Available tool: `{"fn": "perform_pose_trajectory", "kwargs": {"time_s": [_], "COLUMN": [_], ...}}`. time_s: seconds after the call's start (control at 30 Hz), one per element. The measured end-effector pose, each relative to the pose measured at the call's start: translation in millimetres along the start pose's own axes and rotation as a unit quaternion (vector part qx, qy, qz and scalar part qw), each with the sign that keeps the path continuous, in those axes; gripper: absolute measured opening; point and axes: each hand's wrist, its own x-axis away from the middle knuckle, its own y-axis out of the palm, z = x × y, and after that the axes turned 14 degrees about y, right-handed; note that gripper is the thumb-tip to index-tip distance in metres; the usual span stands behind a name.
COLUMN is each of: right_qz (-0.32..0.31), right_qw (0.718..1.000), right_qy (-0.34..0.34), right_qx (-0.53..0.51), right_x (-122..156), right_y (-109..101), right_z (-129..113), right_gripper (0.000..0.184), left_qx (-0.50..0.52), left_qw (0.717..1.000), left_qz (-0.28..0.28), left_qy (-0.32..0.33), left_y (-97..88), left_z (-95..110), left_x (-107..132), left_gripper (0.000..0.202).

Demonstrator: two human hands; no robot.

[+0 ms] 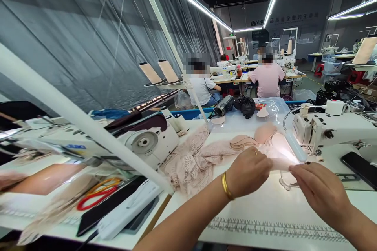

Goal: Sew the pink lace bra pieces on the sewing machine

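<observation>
My left hand (249, 170), with a gold bangle on its wrist, is closed in a pinch on one end of a pale pink fabric piece (281, 161). The other end of the same piece is pinched by my right hand (313, 186). The fabric is stretched between the two hands over the white sewing table (265, 211), just in front of the needle area of a white sewing machine (326, 127). Pink bra cups (259, 136) are stacked behind my hands. A heap of pink lace (191, 160) lies to the left of my left hand.
A black phone (359, 168) lies at the right. A second sewing machine (141, 137) stands at the left, with red rubber bands (98, 194) and a dark tablet (114, 202) near it. A black bag (246, 106) sits further back. Two people sit at distant tables.
</observation>
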Motion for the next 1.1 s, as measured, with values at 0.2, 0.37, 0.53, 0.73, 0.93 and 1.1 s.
{"fn": "perform_pose_trajectory", "kwargs": {"time_s": [0.2, 0.37, 0.53, 0.73, 0.93, 1.1], "right_qz": [-0.164, -0.248, -0.259, -0.306, -0.335, -0.353], "right_qw": [0.985, 0.967, 0.966, 0.951, 0.941, 0.934], "right_qy": [-0.039, -0.030, -0.001, 0.037, 0.048, 0.045], "right_qx": [-0.029, -0.039, -0.006, -0.015, -0.029, -0.030], "right_x": [27.4, 28.3, 31.0, 34.4, 30.3, 29.6], "right_y": [29.5, 28.1, 20.1, 10.4, 7.1, 5.2], "right_z": [46.7, 76.4, 83.5, 85.2, 84.2, 83.1], "right_gripper": [0.032, 0.035, 0.044, 0.041, 0.035, 0.035], "left_qx": [-0.107, -0.104, -0.083, -0.086, -0.066, -0.049], "left_qw": [0.976, 0.965, 0.977, 0.987, 0.990, 0.990], "left_qz": [-0.163, -0.199, -0.170, -0.088, -0.102, -0.119], "left_qy": [0.100, 0.134, 0.103, 0.103, 0.077, 0.061], "left_y": [34.6, 61.6, 93.3, 105.0, 103.4, 102.6], "left_z": [18.1, 5.4, -5.6, -4.3, -1.8, 1.0], "left_x": [5.6, -31.9, -34.6, -23.4, -26.6, -28.4], "left_gripper": [0.028, 0.005, 0.017, 0.017, 0.012, 0.015]}}
